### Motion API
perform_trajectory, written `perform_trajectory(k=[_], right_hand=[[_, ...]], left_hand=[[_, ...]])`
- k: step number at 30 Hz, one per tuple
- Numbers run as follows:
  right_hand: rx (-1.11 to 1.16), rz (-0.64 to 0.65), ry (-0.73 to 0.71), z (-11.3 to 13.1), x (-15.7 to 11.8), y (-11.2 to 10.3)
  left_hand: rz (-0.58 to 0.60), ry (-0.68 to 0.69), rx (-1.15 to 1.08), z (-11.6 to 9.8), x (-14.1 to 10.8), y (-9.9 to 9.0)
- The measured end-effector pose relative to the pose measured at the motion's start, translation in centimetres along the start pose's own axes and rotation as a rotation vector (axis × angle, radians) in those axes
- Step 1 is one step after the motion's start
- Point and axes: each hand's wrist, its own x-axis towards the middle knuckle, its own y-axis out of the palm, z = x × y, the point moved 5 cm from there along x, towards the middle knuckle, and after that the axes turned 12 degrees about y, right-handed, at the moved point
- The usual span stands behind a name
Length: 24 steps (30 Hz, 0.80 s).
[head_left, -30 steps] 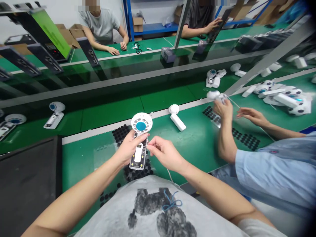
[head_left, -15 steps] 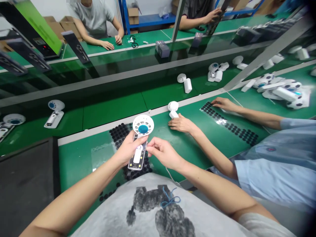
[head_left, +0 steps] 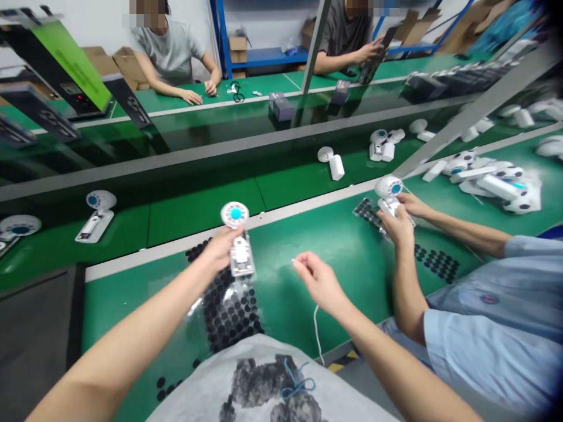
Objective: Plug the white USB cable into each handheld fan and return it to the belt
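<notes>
My left hand (head_left: 219,249) grips a white device (head_left: 241,256) with a round vented head, a blue centre and a clear-covered lower body. It is held over a sheet of black round pads (head_left: 231,313) near the bench's back rail. To the right, apart from the device, my right hand (head_left: 317,280) pinches the small white end (head_left: 294,261) of a thin cable. The white cable (head_left: 315,328) hangs below this hand to the bench's front edge.
At the right, a co-worker's hands (head_left: 398,225) hold a similar device over another pad sheet (head_left: 435,264). Beyond the rail (head_left: 176,239), several devices lie on the green belt (head_left: 197,199). A dark tray (head_left: 37,328) is at left; white parts (head_left: 492,179) are piled at right.
My left hand has moved the device back and left. My right hand has moved right, away from it, with the cable end. The co-worker has lifted a device from beside the rail.
</notes>
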Motion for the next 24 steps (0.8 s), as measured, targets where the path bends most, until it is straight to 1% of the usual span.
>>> perform_trajectory(k=[2, 4, 6, 7, 9, 10, 11, 12, 13, 14, 15, 16, 18, 20, 21, 22, 23, 24], right_hand=[[-0.051, -0.041, -0.036, 0.4, 0.5, 1.3], [-0.098, -0.074, -0.057, 0.5, 1.1, 2.3], [-0.149, -0.116, -0.069, 0.1, 1.9, 2.7], [-0.174, -0.136, -0.072, -0.3, 2.2, 2.8], [-0.202, -0.172, -0.068, -1.3, 3.1, 2.7], [-0.203, -0.184, -0.054, -1.8, 3.6, 2.6], [-0.202, -0.181, -0.031, -2.4, 4.1, 2.6], [-0.208, -0.167, -0.002, -2.9, 4.7, 2.7], [-0.214, -0.15, 0.028, -3.4, 5.1, 2.9], [-0.214, -0.141, 0.054, -3.7, 5.5, 3.0], [-0.208, -0.142, 0.076, -3.9, 5.7, 3.0], [-0.194, -0.153, 0.096, -4.1, 5.8, 3.0], [-0.156, -0.188, 0.127, -4.3, 5.9, 2.8], [-0.143, -0.175, 0.151, -4.7, 6.0, 2.7], [-0.144, -0.149, 0.161, -4.9, 6.2, 2.7], [-0.148, -0.122, 0.168, -5.2, 6.4, 2.7], [-0.153, -0.097, 0.173, -5.4, 6.6, 2.7], [-0.158, -0.077, 0.176, -5.6, 6.7, 2.7]], left_hand=[[0.08, -0.008, 0.006, 2.5, 2.0, 4.4], [0.128, 0.017, 0.038, 4.6, 3.7, 8.3], [0.148, 0.045, 0.114, 6.1, 5.0, 11.1], [0.144, 0.061, 0.169, 6.5, 5.5, 12.0], [0.105, 0.107, 0.293, 6.8, 6.5, 12.6], [0.074, 0.139, 0.353, 6.5, 7.1, 12.3], [0.038, 0.177, 0.406, 5.8, 7.7, 11.7], [-0.003, 0.22, 0.451, 4.9, 8.4, 10.5], [-0.05, 0.266, 0.489, 3.5, 9.0, 8.8], [-0.105, 0.314, 0.522, 1.9, 9.6, 6.6], [-0.172, 0.359, 0.553, -0.1, 10.0, 3.8], [-0.251, 0.4, 0.582, -2.4, 10.3, 0.5], [-0.46, 0.446, 0.631, -6.9, 10.2, -7.1], [-0.663, 0.422, 0.643, -10.7, 9.6, -14.9], [-0.723, 0.394, 0.634, -12.0, 9.1, -18.3], [-0.747, 0.367, 0.618, -12.9, 8.8, -21.3], [-0.723, 0.349, 0.594, -13.4, 8.5, -23.7], [-0.664, 0.337, 0.56, -13.5, 8.4, -25.5]])
